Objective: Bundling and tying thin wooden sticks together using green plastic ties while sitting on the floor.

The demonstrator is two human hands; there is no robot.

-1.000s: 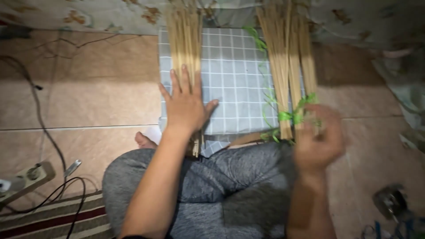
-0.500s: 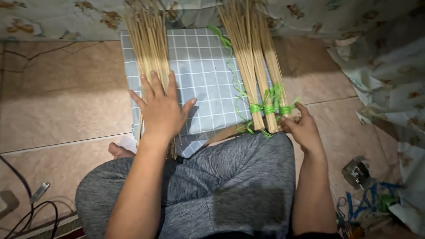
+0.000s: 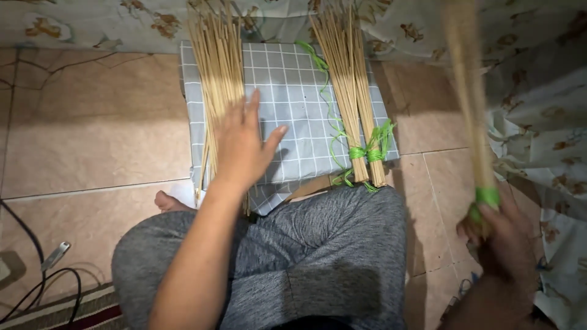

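The left hand lay flat with its fingers spread, pressing on a loose heap of thin sticks that ran away from the fingertips across a grey checked cloth. To the right of that hand, apart from it, two tied bundles of sticks rested on the same cloth, bound near their lower ends with green string. The right hand was closed around the green-tied end of another bundle (blurred), which stood nearly upright above its knuckles, off the cloth and over the tiled floor.
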